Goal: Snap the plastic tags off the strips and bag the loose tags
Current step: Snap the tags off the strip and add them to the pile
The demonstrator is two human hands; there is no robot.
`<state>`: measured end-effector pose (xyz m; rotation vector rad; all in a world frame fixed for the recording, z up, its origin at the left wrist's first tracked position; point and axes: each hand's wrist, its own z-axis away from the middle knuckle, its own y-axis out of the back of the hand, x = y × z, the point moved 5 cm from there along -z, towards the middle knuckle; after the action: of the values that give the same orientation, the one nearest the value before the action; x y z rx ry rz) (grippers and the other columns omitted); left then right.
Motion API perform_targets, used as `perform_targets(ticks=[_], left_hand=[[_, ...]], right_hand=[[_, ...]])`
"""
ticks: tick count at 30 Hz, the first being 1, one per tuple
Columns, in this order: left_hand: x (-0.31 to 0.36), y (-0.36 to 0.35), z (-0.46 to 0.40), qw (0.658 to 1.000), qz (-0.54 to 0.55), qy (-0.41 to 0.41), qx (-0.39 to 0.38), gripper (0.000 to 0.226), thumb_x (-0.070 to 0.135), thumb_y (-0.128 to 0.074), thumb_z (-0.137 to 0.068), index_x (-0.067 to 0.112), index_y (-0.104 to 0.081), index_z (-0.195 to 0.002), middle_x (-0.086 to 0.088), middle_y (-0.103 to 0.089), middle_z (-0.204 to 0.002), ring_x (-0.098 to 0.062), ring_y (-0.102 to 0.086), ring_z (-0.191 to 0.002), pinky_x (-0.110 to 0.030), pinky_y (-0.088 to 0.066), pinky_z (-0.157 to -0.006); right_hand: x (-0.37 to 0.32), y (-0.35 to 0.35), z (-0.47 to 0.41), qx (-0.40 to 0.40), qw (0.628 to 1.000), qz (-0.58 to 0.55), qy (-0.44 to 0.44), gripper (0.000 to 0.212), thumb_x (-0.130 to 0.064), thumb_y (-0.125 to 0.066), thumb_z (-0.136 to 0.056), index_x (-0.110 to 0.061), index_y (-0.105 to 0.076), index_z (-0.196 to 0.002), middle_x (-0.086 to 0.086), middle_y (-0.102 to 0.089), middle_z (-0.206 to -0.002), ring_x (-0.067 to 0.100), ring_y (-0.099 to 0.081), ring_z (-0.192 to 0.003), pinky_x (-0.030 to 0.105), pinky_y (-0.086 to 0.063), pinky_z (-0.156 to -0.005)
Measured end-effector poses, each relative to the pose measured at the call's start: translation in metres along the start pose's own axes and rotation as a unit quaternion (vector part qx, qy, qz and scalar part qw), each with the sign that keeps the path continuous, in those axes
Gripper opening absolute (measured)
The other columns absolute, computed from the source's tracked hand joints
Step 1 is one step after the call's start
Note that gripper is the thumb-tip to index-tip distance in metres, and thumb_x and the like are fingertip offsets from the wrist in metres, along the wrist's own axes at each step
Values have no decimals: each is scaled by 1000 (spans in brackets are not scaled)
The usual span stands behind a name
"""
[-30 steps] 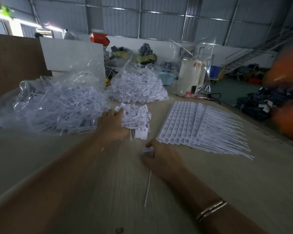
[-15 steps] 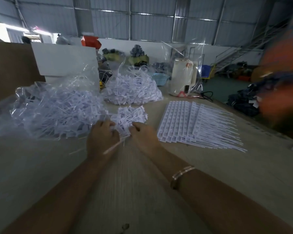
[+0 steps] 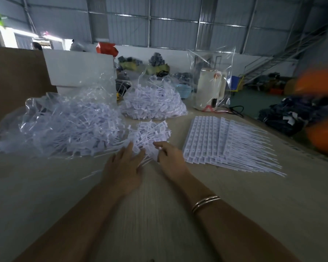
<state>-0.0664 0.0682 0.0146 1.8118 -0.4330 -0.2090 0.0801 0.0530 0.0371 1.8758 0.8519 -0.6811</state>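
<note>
I see the loose tags (image 3: 150, 135) just beyond both hands — left hand (image 3: 124, 167) flat and spread, right hand (image 3: 171, 159) loosely curled, holding nothing I can tell.

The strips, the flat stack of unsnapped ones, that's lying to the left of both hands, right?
Not quite. In the head view the flat stack of strips lies to the right of both hands, beyond the right hand. The bagged loose tags sit on the left, past the left hand.

Loose tags (image 3: 150, 135) between bag (image 3: 64, 125) (left) and strips (image 3: 225, 142) (right)
</note>
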Motion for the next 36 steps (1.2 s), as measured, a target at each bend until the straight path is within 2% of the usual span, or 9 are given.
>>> perform_targets(ticks=[4, 8, 13, 16, 19, 22, 27, 32, 36], left_hand=[[-14, 3, -3, 996, 66, 62, 14, 51, 36, -38, -96, 39, -24, -145, 1, -15, -157, -20, -21, -142, -41, -30, -110], [-15, 15, -6, 996, -5, 69, 63, 59, 35, -49, -85, 38, -33, -142, 0, -30, -151, -23, -28, -136, -42, -26, -107], [9, 25, -4, 994, 3, 13, 106, 77, 31, -55, -80, 26, -20, -148, -5, -34, -148, -28, -33, -132, -46, -29, -104], [20, 31, 1, 988, 6, -36, 153, 73, 26, -56, -77, 19, -31, -145, -8, -45, -140, -30, -42, -127, -47, -34, -101], [22, 32, 3, 986, -8, -64, 155, 70, 28, -50, -74, 16, -38, -142, -8, -49, -137, -28, -46, -125, -46, -35, -100], [24, 30, 3, 987, -9, -81, 141, 69, 28, -45, -73, 16, -41, -141, -7, -50, -137, -27, -44, -127, -45, -34, -101], [24, 22, 1, 988, -10, -92, 124, 68, 21, -57, -79, 21, -34, -144, -2, -41, -144, -23, -35, -134, -42, -28, -106], [24, 23, 3, 986, 5, -94, 136, 69, 15, -62, -74, 17, -42, -140, -5, -48, -138, -25, -42, -129, -43, -33, -102], [24, 22, 2, 987, 6, -95, 131, 67, 17, -58, -79, 19, -38, -142, -3, -43, -142, -24, -37, -132, -42, -29, -105]], right_hand=[[-7, 12, 5, 28, 999, 27, 13, 32, -10, -41, -92, -20, -67, -108, 3, -69, -103, 16, -62, -79, 27, -46, -66], [6, 66, -1, 1, 974, 217, 58, 29, -10, -44, -85, -22, -69, -97, 0, -64, -102, 18, -59, -92, 33, -48, -78], [67, 148, -11, -42, 918, 393, -37, 51, 9, -42, -81, -22, -61, -117, 1, -52, -128, 24, -49, -117, 39, -43, -95], [92, 163, -14, -104, 898, 423, -67, 41, -12, -49, -92, -32, -52, -129, -4, -48, -137, 23, -46, -122, 39, -40, -100], [98, 169, -18, -133, 856, 500, -24, 38, -30, -53, -93, -37, -49, -131, -8, -52, -135, 19, -49, -121, 36, -41, -97], [97, 174, -23, -115, 822, 556, 41, 39, -27, -53, -91, -36, -51, -129, -10, -57, -129, 16, -56, -112, 30, -43, -90], [95, 172, -27, -180, 805, 550, 128, 44, -20, -51, -92, -39, -47, -132, -10, -55, -127, 14, -57, -103, 27, -40, -83], [88, 180, -34, -184, 742, 620, 179, 46, -22, -53, -90, -37, -45, -132, -14, -49, -134, 8, -51, -114, 27, -33, -99], [85, 190, -38, -160, 738, 637, 154, 48, -23, -42, -96, -32, -30, -143, -12, -32, -150, 6, -32, -135, 34, -11, -116]])
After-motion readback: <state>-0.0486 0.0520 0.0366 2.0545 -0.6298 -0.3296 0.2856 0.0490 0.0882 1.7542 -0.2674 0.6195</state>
